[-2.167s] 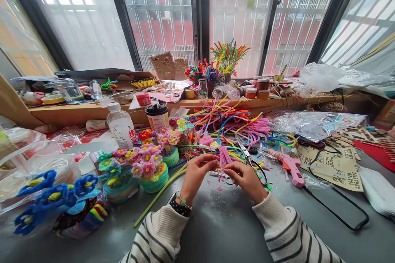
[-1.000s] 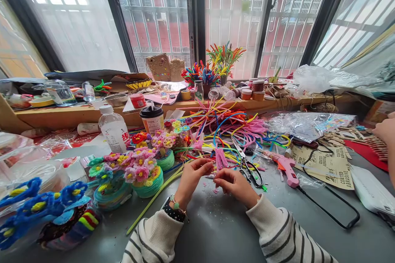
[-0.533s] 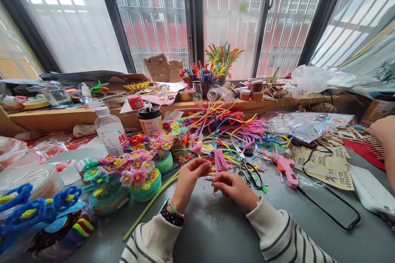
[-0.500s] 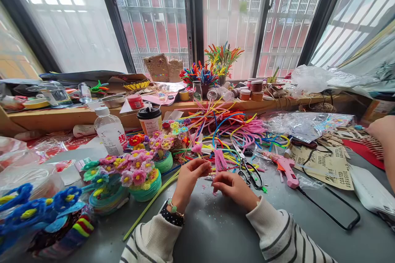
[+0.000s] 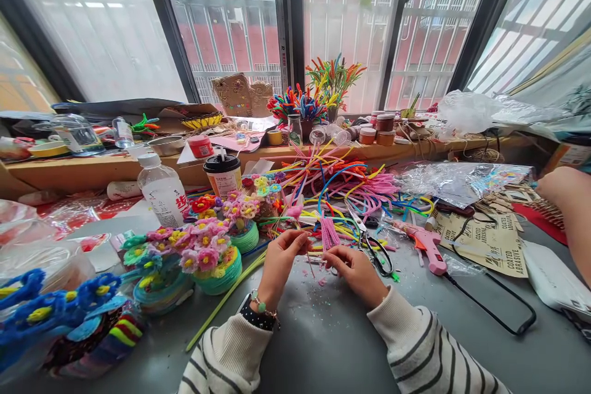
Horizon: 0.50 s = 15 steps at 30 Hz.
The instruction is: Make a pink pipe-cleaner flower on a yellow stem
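Over the grey table, my left hand (image 5: 285,258) is closed in a pinch on a thin pinkish strand (image 5: 312,268), one end of which hangs below the fingertips. My right hand (image 5: 354,269) faces it a short gap away, thumb and fingers pinched together; what lies between them is too small to make out. Just behind the hands lies a bunch of short pink pipe cleaners (image 5: 329,233). Scissors (image 5: 369,240) with black handles rest beyond my right hand. Small pink bits of fluff (image 5: 322,282) are scattered on the tabletop below.
Pipe-cleaner flowers in turquoise pots (image 5: 217,274) stand to the left, near a water bottle (image 5: 161,191) and a lidded cup (image 5: 223,175). A pink glue gun (image 5: 431,249) with its cord lies right. Loose pipe cleaners (image 5: 364,188) pile behind. Another person's arm (image 5: 570,209) is at far right.
My right hand's fingertips have risen slightly and moved a little to the right. The thin strand now shows hanging below my left fingers. The view has shifted slightly.
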Each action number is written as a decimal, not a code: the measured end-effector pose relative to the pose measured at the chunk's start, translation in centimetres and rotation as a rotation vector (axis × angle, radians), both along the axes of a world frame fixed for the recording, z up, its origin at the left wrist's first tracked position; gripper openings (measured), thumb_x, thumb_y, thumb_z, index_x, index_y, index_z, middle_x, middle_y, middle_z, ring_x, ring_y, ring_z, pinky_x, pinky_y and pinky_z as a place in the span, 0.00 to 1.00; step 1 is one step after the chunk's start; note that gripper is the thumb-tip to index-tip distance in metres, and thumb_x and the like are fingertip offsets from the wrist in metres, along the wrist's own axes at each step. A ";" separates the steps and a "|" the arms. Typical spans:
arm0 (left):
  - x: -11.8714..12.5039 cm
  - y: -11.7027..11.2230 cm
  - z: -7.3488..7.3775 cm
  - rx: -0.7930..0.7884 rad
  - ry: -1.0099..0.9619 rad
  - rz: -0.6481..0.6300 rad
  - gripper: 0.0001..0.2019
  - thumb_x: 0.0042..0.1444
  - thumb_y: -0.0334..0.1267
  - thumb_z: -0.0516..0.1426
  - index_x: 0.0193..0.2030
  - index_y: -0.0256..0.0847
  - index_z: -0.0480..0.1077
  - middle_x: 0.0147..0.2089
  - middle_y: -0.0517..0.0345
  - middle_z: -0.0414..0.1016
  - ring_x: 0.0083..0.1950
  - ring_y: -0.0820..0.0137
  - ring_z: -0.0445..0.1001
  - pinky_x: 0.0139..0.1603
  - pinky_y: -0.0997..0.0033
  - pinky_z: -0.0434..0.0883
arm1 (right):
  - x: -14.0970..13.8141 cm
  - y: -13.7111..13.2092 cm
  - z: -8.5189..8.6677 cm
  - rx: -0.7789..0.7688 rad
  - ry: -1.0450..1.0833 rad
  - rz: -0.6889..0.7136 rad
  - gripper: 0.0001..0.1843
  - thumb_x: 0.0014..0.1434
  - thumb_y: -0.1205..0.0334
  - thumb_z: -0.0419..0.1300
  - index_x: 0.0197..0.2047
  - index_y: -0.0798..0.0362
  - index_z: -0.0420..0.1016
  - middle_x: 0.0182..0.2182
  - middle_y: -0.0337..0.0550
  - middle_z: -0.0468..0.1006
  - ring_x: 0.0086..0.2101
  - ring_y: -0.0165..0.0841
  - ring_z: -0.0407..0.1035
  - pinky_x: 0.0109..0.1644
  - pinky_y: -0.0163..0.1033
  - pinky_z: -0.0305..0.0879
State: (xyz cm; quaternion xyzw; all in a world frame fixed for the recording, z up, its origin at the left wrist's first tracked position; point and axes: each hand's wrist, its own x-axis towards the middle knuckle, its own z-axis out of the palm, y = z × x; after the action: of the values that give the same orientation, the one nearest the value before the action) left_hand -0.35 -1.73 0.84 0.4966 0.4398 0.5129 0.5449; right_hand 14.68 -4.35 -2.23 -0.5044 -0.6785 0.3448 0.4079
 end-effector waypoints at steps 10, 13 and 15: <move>-0.3 0.1 -0.1 0.135 0.105 0.075 0.10 0.40 0.41 0.57 0.25 0.36 0.65 0.22 0.64 0.64 0.26 0.79 0.62 0.28 0.80 0.61 | 0.6 0.0 -0.9 0.215 -0.520 -0.186 0.06 0.46 0.62 0.57 0.29 0.54 0.70 0.30 0.44 0.68 0.36 0.35 0.61 0.40 0.38 0.57; -0.2 0.1 0.0 0.131 0.111 0.075 0.10 0.40 0.41 0.57 0.25 0.36 0.65 0.21 0.64 0.64 0.25 0.79 0.61 0.27 0.80 0.60 | 0.7 0.0 -0.9 0.239 -0.539 -0.200 0.06 0.49 0.61 0.54 0.29 0.53 0.70 0.30 0.44 0.68 0.35 0.34 0.62 0.39 0.38 0.57; -0.2 0.1 0.1 0.120 0.101 0.074 0.10 0.39 0.41 0.57 0.25 0.36 0.65 0.21 0.64 0.64 0.24 0.79 0.61 0.27 0.80 0.60 | 1.0 0.0 -0.7 0.253 -0.545 -0.215 0.07 0.50 0.61 0.52 0.29 0.54 0.69 0.29 0.44 0.68 0.35 0.34 0.62 0.39 0.38 0.57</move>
State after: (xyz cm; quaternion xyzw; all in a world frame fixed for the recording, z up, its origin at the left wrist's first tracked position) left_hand -0.52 -1.66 0.95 0.5369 0.4532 0.5326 0.4720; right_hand 15.71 -4.32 -2.91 -0.5921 -0.7432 0.0648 0.3047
